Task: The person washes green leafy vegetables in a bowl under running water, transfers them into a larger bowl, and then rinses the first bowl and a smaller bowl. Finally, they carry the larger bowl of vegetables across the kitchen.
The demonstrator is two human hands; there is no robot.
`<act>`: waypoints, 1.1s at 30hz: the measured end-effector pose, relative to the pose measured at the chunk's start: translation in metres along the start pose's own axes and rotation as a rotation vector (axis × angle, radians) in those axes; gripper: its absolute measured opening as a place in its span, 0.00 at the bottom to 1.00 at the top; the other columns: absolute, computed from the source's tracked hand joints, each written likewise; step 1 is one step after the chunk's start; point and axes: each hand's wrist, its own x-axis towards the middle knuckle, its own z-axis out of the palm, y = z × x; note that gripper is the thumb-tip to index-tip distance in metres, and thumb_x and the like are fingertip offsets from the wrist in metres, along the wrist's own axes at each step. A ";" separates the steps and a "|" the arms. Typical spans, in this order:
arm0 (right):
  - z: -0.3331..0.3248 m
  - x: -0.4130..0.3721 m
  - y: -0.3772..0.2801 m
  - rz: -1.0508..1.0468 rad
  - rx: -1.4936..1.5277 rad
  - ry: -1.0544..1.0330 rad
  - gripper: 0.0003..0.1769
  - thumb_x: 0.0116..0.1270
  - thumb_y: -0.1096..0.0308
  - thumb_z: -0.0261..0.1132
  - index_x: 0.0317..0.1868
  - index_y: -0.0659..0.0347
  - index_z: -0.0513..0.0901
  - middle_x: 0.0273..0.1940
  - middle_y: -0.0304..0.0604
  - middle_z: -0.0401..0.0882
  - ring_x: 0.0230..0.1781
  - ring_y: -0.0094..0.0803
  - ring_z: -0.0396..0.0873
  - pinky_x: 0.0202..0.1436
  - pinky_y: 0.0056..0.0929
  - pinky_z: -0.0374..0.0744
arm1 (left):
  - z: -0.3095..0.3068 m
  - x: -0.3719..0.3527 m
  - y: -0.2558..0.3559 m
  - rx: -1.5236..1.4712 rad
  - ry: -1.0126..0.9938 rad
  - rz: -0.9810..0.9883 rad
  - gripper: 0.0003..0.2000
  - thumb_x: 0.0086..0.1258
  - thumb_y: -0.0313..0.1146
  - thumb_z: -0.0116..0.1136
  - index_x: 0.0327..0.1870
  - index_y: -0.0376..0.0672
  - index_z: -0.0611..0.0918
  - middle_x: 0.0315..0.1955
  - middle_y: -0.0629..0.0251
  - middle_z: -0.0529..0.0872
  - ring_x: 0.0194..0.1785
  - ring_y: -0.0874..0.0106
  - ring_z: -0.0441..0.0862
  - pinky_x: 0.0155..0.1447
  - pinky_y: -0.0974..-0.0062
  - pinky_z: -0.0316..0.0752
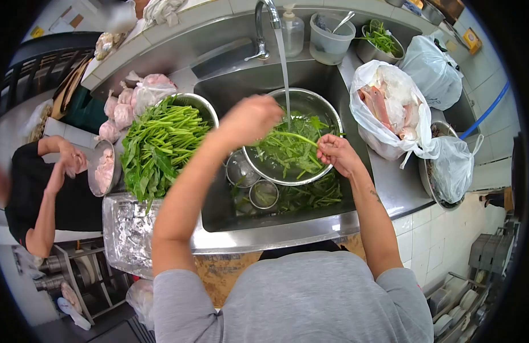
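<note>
My right hand [336, 154] pinches the end of a green stem [299, 137] over the right side of a steel bowl [336, 108]. The bowl stands in the sink and holds water and cut greens [287, 157]. My left hand [256, 117] is over the bowl's left edge, smeared by motion; its fingers and anything in them cannot be made out. Water [285, 74] runs from the faucet [261, 34] into the bowl. A large pile of leafy greens [161, 146] lies left of the sink, in a steel bowl.
Small metal bowls [264, 194] and loose leaves [319, 194] are in the sink [276, 231]. At right are an open bag of meat [384, 108] and another bag [430, 71]. A co-worker's hands [70, 160] are at left beside a bowl of meat [104, 168].
</note>
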 end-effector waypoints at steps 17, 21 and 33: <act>-0.035 -0.030 0.029 0.089 -0.676 0.128 0.10 0.60 0.69 0.63 0.40 0.63 0.74 0.29 0.43 0.80 0.29 0.31 0.78 0.33 0.27 0.74 | 0.168 -0.005 -0.005 -1.238 0.375 -0.892 0.07 0.67 0.35 0.53 0.33 0.43 0.79 0.25 0.74 0.77 0.27 0.83 0.69 0.30 0.83 0.62; -0.041 -0.049 0.051 0.019 -1.520 0.186 0.23 0.58 0.63 0.64 0.53 0.63 0.74 0.47 0.51 0.78 0.49 0.46 0.76 0.51 0.38 0.73 | 0.166 -0.016 -0.002 -1.323 0.395 -0.873 0.06 0.69 0.35 0.51 0.37 0.43 0.78 0.29 0.74 0.77 0.32 0.82 0.70 0.33 0.82 0.64; 0.068 0.025 0.071 0.001 -0.833 -0.056 0.09 0.57 0.70 0.56 0.35 0.63 0.82 0.27 0.51 0.81 0.32 0.49 0.80 0.38 0.41 0.76 | 0.156 -0.064 0.036 -1.080 0.845 -0.899 0.06 0.73 0.31 0.46 0.34 0.41 0.73 0.27 0.72 0.75 0.26 0.83 0.66 0.30 0.84 0.63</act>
